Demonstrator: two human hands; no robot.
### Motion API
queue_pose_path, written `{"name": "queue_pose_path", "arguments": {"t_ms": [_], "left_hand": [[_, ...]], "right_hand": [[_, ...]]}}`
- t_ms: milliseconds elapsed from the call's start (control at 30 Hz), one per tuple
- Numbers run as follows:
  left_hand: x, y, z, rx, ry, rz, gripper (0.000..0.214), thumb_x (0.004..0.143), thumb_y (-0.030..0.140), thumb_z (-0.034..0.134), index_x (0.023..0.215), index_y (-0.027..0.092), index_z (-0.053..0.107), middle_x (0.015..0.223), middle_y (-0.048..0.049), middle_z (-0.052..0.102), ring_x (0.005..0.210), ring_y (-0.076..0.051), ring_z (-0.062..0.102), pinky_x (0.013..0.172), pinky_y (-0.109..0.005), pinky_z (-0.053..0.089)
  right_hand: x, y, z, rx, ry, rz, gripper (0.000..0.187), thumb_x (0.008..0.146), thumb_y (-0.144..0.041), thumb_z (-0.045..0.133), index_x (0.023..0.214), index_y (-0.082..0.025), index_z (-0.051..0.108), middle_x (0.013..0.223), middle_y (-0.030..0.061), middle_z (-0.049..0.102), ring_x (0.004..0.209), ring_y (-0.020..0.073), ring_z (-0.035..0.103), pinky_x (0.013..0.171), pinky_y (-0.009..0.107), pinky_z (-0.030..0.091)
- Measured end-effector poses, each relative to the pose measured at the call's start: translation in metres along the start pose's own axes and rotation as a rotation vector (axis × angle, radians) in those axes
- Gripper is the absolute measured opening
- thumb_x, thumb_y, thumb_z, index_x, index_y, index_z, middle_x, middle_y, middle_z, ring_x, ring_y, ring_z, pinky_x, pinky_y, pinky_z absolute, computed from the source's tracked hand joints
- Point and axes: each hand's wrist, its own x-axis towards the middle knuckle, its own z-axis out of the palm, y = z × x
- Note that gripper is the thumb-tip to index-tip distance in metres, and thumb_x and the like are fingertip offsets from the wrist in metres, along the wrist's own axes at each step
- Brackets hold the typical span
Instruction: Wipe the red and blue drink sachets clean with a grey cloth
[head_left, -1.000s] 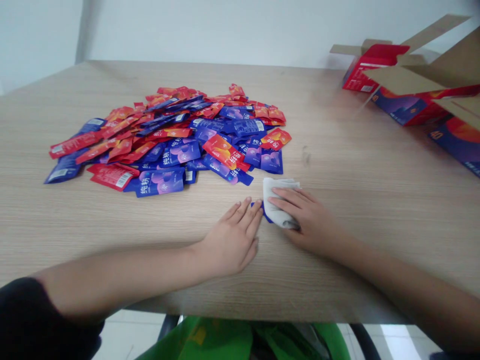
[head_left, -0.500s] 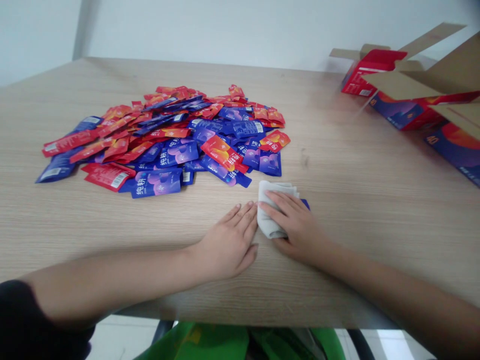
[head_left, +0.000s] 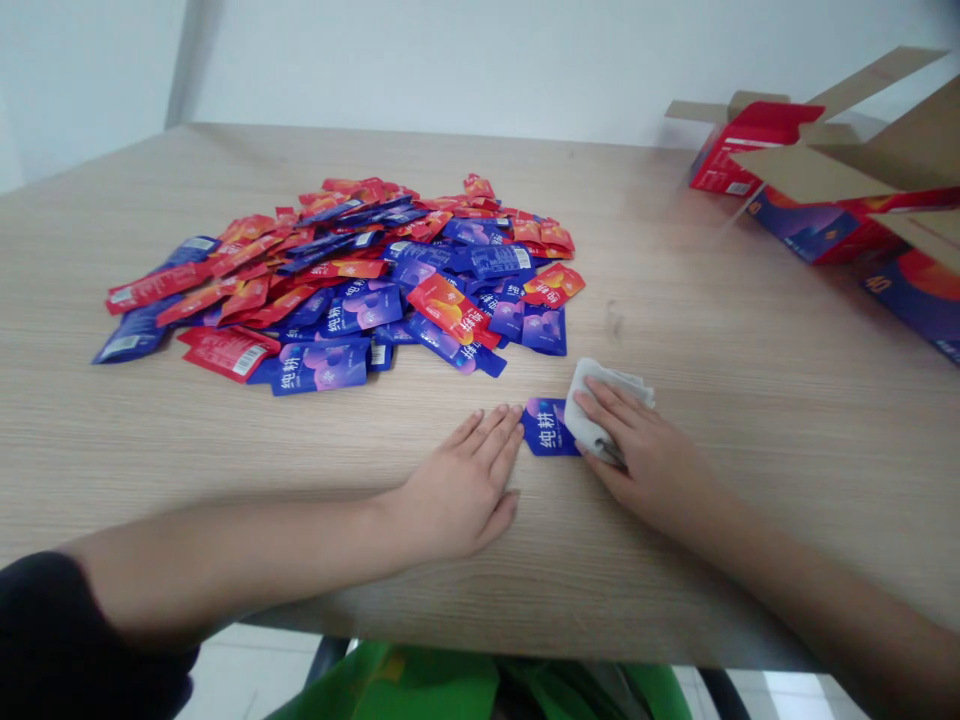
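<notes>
The left hand [head_left: 461, 480] lies palm down on the table [head_left: 750, 570], open, its fingers [head_left: 499, 430] straight and slightly spread, holding nothing. Just past those fingertips lies a blue sachet [head_left: 548, 427], flat on the wood, with white characters on its face. The fingertips sit at its left edge, touching it or very nearly so; from this view I cannot tell which.

The right hand [head_left: 645, 460] is on the far side of the sachet, its fingers gently curved over a folded white cloth [head_left: 604, 405] and pressing it to the table. The thumb side is hidden, so how firmly the cloth is gripped cannot be told. The cloth's left edge overlaps or abuts the sachet's right end.

Ahead of the left fingers, a little apart from them, spreads a heap [head_left: 337, 290] of red and blue sachets, lying overlapped and at all angles. Well beyond the right fingers, at the far corner of the table, stand a red carton [head_left: 739, 145] and a large opened box [head_left: 832, 215] with its tan flaps raised. Below the hands, past the table's near edge, shows a green bag [head_left: 382, 685]. A black sleeve [head_left: 60, 640] covers the left upper arm.
</notes>
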Motion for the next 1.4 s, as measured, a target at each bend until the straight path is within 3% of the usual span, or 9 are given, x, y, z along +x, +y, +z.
{"name": "queue_pose_path", "arguments": {"t_ms": [200, 500, 800, 1100, 1233, 1400], "left_hand": [[0.001, 0.000, 0.002, -0.001, 0.010, 0.002, 0.064, 0.095, 0.034, 0.038, 0.148, -0.001, 0.031, 0.157, -0.0248, 0.021, 0.147, -0.035, 0.018, 0.120, -0.048, 0.022], [0.001, 0.001, 0.002, -0.014, 0.021, 0.003, 0.064, 0.094, 0.034, 0.041, 0.144, -0.005, 0.035, 0.154, -0.0285, 0.026, 0.145, -0.037, 0.023, 0.119, -0.049, 0.024], [0.000, 0.001, -0.001, -0.002, -0.004, -0.007, 0.064, 0.095, 0.035, 0.039, 0.148, -0.001, 0.032, 0.156, -0.0249, 0.024, 0.146, -0.034, 0.021, 0.119, -0.048, 0.024], [-0.001, 0.001, 0.001, -0.005, 0.012, -0.001, 0.064, 0.095, 0.035, 0.040, 0.147, -0.001, 0.034, 0.156, -0.0249, 0.025, 0.146, -0.035, 0.021, 0.119, -0.048, 0.025], [-0.001, 0.000, 0.001, 0.004, 0.028, 0.016, 0.063, 0.095, 0.035, 0.039, 0.146, -0.001, 0.035, 0.155, -0.0250, 0.027, 0.146, -0.036, 0.023, 0.118, -0.049, 0.025], [-0.001, -0.001, 0.002, 0.008, 0.028, 0.027, 0.063, 0.095, 0.036, 0.038, 0.146, -0.003, 0.035, 0.154, -0.0260, 0.030, 0.145, -0.036, 0.025, 0.118, -0.049, 0.025]], "right_hand": [[0.005, -0.007, 0.004, 0.002, 0.040, -0.034, 0.054, 0.088, -0.027, 0.051, 0.139, -0.007, 0.051, 0.148, 0.0198, 0.043, 0.137, 0.0325, 0.040, 0.110, 0.052, 0.039], [0.022, -0.033, 0.013, 0.097, 0.023, -0.248, 0.060, 0.081, -0.019, 0.048, 0.140, -0.005, 0.048, 0.152, 0.0181, 0.038, 0.142, 0.0298, 0.033, 0.116, 0.052, 0.031], [-0.003, 0.002, 0.002, 0.017, 0.024, -0.019, 0.054, 0.091, -0.029, 0.048, 0.141, -0.008, 0.048, 0.149, 0.0183, 0.042, 0.139, 0.0296, 0.038, 0.112, 0.051, 0.038], [-0.002, 0.001, 0.000, -0.012, 0.034, -0.014, 0.055, 0.088, -0.028, 0.049, 0.138, -0.007, 0.051, 0.144, 0.0202, 0.048, 0.135, 0.0311, 0.044, 0.110, 0.052, 0.041], [0.006, -0.013, 0.005, 0.044, 0.053, -0.085, 0.056, 0.084, -0.022, 0.049, 0.138, -0.006, 0.051, 0.147, 0.0194, 0.044, 0.137, 0.0301, 0.041, 0.112, 0.051, 0.039], [0.016, -0.027, 0.009, 0.104, 0.020, -0.294, 0.062, 0.078, -0.017, 0.046, 0.138, -0.004, 0.049, 0.151, 0.0177, 0.039, 0.141, 0.0288, 0.035, 0.116, 0.054, 0.031]]}}
